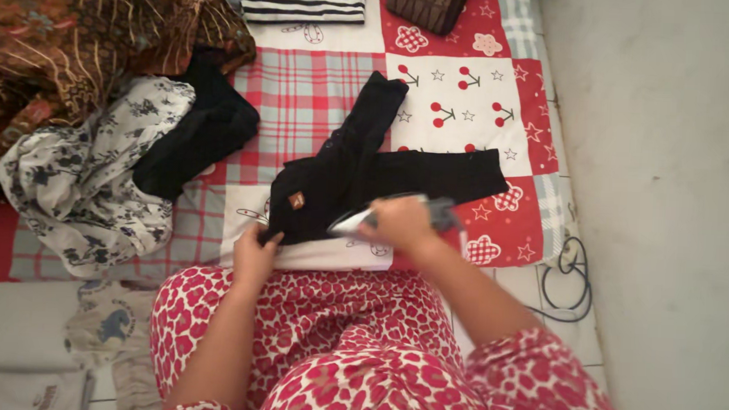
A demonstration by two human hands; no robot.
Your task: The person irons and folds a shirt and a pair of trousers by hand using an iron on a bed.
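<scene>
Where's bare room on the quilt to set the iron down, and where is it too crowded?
Free: the cherry-print white patch between the black garment and the red star border, and the plaid patch above the garment. Crowded: the left side, with the floral cloth, batik heap and black bundle. The right hand holds the iron; the left hand pins the garment's hem.

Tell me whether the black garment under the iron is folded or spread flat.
Partly spread: the black garment lies on the patchwork sheet, sleeves splayed out, body bunched, not neatly folded.

Red-and-white spotted garment (350, 344) — short sleeves; bare forearms
</scene>
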